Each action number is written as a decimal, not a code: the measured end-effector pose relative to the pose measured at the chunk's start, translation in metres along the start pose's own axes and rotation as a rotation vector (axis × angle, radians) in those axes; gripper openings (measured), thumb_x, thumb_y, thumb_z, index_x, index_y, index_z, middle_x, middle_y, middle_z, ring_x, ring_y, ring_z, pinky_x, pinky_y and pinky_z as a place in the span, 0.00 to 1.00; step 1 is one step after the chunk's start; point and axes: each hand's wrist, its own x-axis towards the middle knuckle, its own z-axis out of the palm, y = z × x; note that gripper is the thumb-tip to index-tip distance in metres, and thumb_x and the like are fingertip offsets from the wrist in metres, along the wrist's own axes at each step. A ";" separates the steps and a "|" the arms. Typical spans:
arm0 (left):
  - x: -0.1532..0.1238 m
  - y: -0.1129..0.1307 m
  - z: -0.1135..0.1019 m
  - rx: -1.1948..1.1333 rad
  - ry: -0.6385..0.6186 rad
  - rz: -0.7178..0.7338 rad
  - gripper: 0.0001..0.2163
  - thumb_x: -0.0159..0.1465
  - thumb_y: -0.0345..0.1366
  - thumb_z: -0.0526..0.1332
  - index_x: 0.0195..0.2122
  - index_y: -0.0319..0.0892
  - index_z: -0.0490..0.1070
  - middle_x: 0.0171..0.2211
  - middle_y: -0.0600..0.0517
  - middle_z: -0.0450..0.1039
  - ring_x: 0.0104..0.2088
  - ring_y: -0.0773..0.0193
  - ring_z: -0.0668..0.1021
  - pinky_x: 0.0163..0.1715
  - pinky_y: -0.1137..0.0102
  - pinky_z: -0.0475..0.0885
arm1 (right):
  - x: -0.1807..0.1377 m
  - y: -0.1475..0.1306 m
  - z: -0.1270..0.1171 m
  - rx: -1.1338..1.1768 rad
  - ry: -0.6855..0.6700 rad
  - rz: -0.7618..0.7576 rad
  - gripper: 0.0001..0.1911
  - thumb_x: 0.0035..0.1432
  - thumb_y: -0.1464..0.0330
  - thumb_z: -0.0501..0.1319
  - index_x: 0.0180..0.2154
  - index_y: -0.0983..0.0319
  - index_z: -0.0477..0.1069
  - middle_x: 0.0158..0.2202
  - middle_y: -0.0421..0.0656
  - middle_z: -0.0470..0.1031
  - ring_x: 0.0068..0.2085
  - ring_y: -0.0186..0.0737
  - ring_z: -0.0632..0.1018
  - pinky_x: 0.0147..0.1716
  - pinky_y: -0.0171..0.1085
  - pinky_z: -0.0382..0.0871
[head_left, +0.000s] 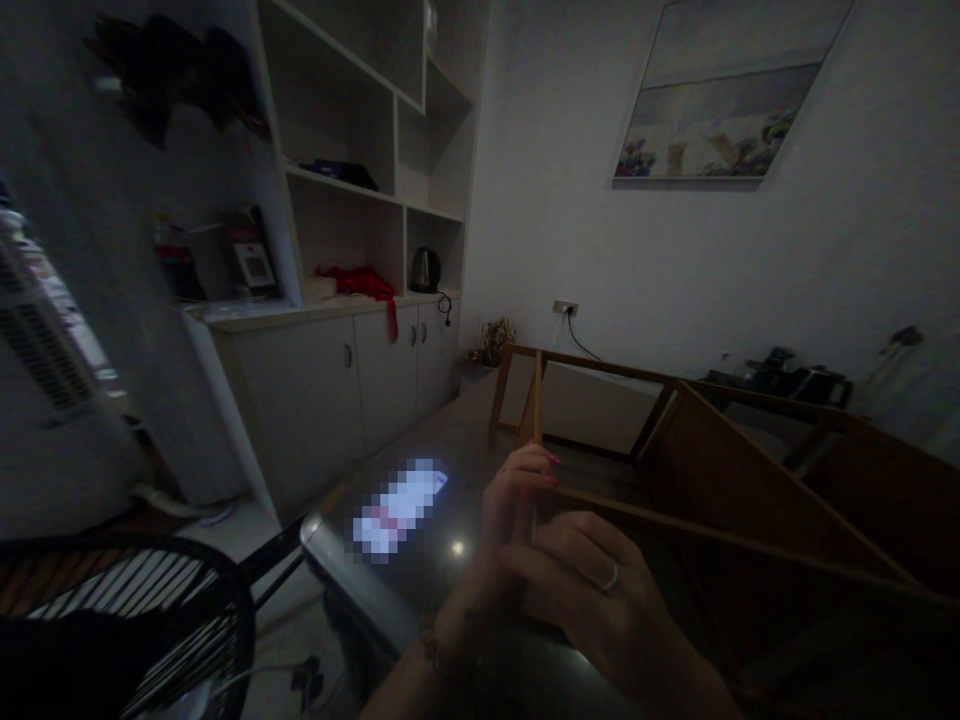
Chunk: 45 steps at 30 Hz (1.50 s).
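My left hand [514,510] is raised over the dark glossy table, fingers curled, red nails showing at the tips. Right beside it, my right hand [600,585] wears a ring and has its fingers bent, thumb and forefinger close to the left palm. The two hands touch or nearly touch. Both are closed; anything between them is hidden in the dim light and blur. Left of the hands, a lit phone [397,510] lies on the table [442,590], its screen pixelated. A wooden shelf frame [652,505] rests just beyond and to the right of my hands.
A black woven chair [240,610] stands at lower left. White cabinets [300,390] line the left wall, with a kettle [425,270] and red cloth [364,280] on top. A cord [581,340] runs from the wall socket behind the frame. A dried plant [495,340] stands in the corner.
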 end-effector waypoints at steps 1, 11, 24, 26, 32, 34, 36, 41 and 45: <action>-0.001 0.001 -0.001 0.003 -0.006 -0.014 0.11 0.74 0.40 0.53 0.42 0.45 0.74 0.38 0.51 0.76 0.45 0.59 0.79 0.49 0.58 0.75 | 0.000 0.000 0.000 0.002 -0.020 -0.005 0.13 0.73 0.73 0.51 0.41 0.62 0.75 0.30 0.39 0.76 0.33 0.34 0.75 0.36 0.33 0.74; -0.003 -0.005 -0.001 -0.015 0.002 -0.008 0.12 0.75 0.40 0.52 0.41 0.45 0.74 0.38 0.51 0.76 0.45 0.58 0.79 0.47 0.57 0.76 | -0.002 -0.001 0.009 -0.107 -0.012 -0.022 0.12 0.71 0.72 0.55 0.32 0.61 0.70 0.28 0.38 0.72 0.31 0.35 0.72 0.36 0.36 0.71; -0.001 -0.003 -0.001 -0.025 -0.017 0.009 0.11 0.75 0.40 0.52 0.43 0.45 0.73 0.37 0.51 0.75 0.46 0.59 0.78 0.48 0.58 0.74 | 0.001 0.007 -0.013 0.024 -0.035 -0.036 0.08 0.69 0.75 0.56 0.45 0.64 0.72 0.35 0.41 0.78 0.38 0.32 0.80 0.40 0.30 0.77; -0.001 -0.001 -0.002 -0.020 -0.028 0.001 0.11 0.75 0.40 0.52 0.43 0.45 0.73 0.37 0.51 0.75 0.46 0.58 0.78 0.48 0.58 0.74 | 0.002 0.009 -0.015 -0.001 -0.036 -0.055 0.09 0.70 0.73 0.55 0.45 0.63 0.73 0.35 0.40 0.79 0.38 0.32 0.80 0.42 0.32 0.76; -0.001 -0.001 -0.001 -0.030 -0.028 -0.007 0.11 0.75 0.40 0.52 0.43 0.45 0.73 0.37 0.51 0.75 0.45 0.59 0.78 0.49 0.57 0.74 | 0.005 0.013 -0.017 -0.099 -0.001 -0.094 0.14 0.73 0.72 0.52 0.43 0.60 0.77 0.36 0.39 0.80 0.39 0.31 0.79 0.47 0.32 0.72; 0.000 -0.003 -0.001 -0.035 -0.034 0.024 0.11 0.75 0.40 0.52 0.43 0.45 0.73 0.36 0.52 0.74 0.45 0.60 0.78 0.48 0.59 0.75 | 0.004 0.015 -0.016 -0.066 0.006 -0.093 0.16 0.74 0.72 0.50 0.44 0.61 0.76 0.38 0.40 0.81 0.42 0.31 0.79 0.49 0.32 0.71; 0.000 -0.005 -0.001 -0.026 -0.026 0.045 0.11 0.75 0.40 0.52 0.42 0.45 0.73 0.36 0.52 0.74 0.44 0.60 0.78 0.47 0.60 0.75 | 0.002 0.015 -0.014 0.010 -0.005 -0.071 0.16 0.74 0.72 0.49 0.44 0.62 0.76 0.40 0.40 0.81 0.43 0.31 0.79 0.49 0.33 0.71; -0.001 -0.003 -0.001 -0.019 -0.030 0.001 0.11 0.75 0.40 0.52 0.43 0.46 0.73 0.38 0.51 0.74 0.46 0.60 0.78 0.49 0.60 0.75 | 0.001 0.015 -0.009 0.099 0.029 0.006 0.11 0.72 0.73 0.52 0.46 0.62 0.73 0.37 0.39 0.81 0.40 0.31 0.79 0.48 0.34 0.67; -0.002 -0.001 -0.002 -0.030 -0.038 -0.001 0.11 0.75 0.40 0.52 0.44 0.46 0.73 0.37 0.51 0.74 0.46 0.60 0.78 0.49 0.60 0.75 | 0.001 0.012 -0.007 0.105 0.008 0.061 0.08 0.70 0.72 0.55 0.40 0.59 0.73 0.35 0.36 0.81 0.37 0.32 0.78 0.46 0.36 0.67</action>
